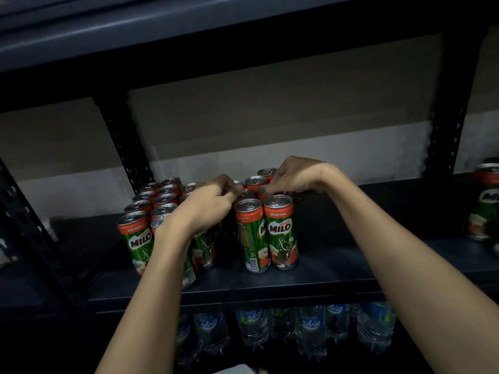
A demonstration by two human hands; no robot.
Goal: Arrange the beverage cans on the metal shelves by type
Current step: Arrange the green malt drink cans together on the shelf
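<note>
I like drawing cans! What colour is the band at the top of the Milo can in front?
Orange-red, on the tall green Milo can, clearest in the head view.

Both hands atop Milo cans, dark shelf.

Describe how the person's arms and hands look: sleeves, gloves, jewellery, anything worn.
Both forearms are bare up to the frame's edge, with no sleeve in view. The left hand and the right hand wear no gloves. No watch, bracelet or ring shows on the visible sides.
</note>
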